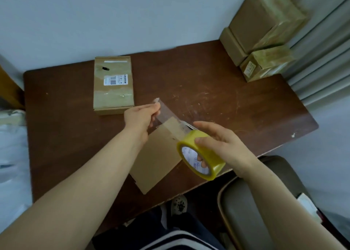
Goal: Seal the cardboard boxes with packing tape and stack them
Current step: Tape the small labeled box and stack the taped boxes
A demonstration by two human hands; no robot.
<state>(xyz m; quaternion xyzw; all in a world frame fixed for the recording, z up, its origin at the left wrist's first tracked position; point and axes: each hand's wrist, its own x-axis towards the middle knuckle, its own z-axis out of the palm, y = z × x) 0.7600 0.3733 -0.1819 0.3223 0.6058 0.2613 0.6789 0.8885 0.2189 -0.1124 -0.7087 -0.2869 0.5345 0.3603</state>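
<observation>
While your right hand point(219, 145) grips the tape roll point(200, 155), your left fingers point(151, 109) pinch the thin, sticky strip point(164, 115). Keep it taut toward ten o'clock, or it curls onto itself.

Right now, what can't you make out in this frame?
Head view only:
- Near box: its seam, hidden by the left hand and the tape roll.
- Far box: label text too small.
- Stack: count unclear, blurred and overlapping.
- Right hand: some fingers hidden inside the roll.
</observation>
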